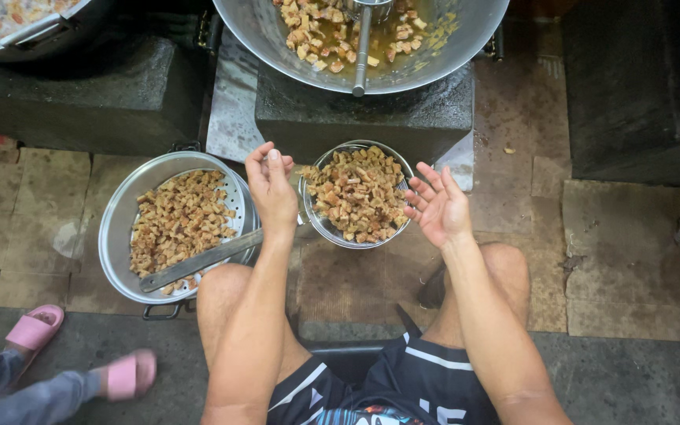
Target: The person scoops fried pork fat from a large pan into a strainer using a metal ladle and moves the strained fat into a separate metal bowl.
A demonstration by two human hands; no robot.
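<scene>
My left hand (271, 187) hovers between two metal containers, fingers loosely curled, holding nothing that I can see. My right hand (438, 206) is open, palm turned up, fingers spread, just right of a wire strainer basket (313, 223) full of fried brown chunks. Left of my left hand stands a wide steel pot (117, 223) with a perforated insert holding more fried chunks, and a long flat metal handle (198, 261) lies across it. I sit low, with my bare knees below both hands.
A big wok (466, 49) of chunks in oil with a ladle (360, 55) sits on a dark stove block (371, 118) ahead. Another pan (33, 31) is at top left. Another person's feet in pink slippers (80, 354) rest at lower left. The floor is worn tile.
</scene>
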